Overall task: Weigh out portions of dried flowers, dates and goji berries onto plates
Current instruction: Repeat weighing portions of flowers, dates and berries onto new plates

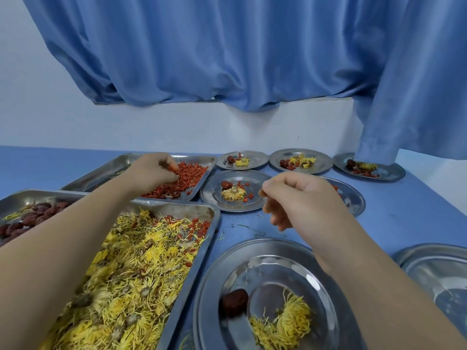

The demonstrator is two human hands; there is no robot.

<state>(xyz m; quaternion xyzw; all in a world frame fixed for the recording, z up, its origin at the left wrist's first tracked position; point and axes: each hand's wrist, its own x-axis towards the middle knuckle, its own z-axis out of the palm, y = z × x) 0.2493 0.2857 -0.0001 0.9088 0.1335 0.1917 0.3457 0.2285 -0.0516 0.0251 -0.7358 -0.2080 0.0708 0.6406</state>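
My left hand reaches into the far steel tray of red goji berries and pinches some between fingers and thumb. My right hand hovers with curled fingers over the table, between a near steel plate and a filled plate; whether it holds anything is hidden. The near plate carries one date and a yellow dried flower. A big tray of yellow dried flowers lies under my left forearm. Dates fill a tray at the far left.
Three filled plates line the back of the blue table. Another plate sits behind my right hand. A bare steel plate is at the right edge. A blue curtain hangs over the wall behind.
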